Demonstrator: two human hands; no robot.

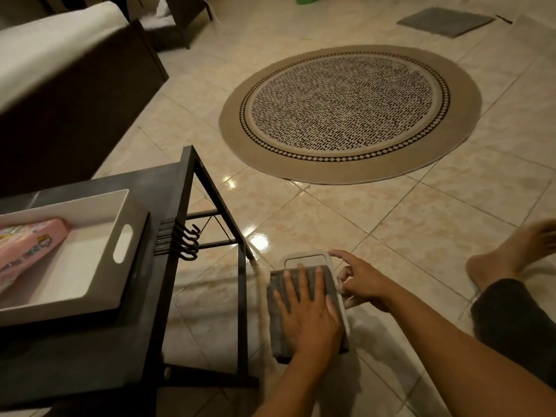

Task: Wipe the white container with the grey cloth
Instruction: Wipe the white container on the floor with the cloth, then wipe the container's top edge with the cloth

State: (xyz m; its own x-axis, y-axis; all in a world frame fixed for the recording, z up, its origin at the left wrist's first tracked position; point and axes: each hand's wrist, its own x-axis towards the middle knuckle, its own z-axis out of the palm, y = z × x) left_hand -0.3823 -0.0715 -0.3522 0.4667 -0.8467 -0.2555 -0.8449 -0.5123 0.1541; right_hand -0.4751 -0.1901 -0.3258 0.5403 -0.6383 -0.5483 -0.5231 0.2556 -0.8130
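Note:
The white container (307,259) lies on the tiled floor beside the black table's leg, and only its handle-slot end and right rim show. The folded grey cloth (277,299) covers most of it. My left hand (310,319) lies flat on the cloth, palm down and fingers spread, pressing it onto the container. My right hand (362,282) is at the container's right rim, its fingers curled against the edge and the index finger stretched toward the far corner.
A black metal-frame table (168,188) with hooks (188,242) stands at the left. It holds a white tray (120,206) with a pink packet (27,245). A round patterned rug (350,112) and a grey mat (445,21) lie farther off. My bare leg and foot (505,254) rest at the right.

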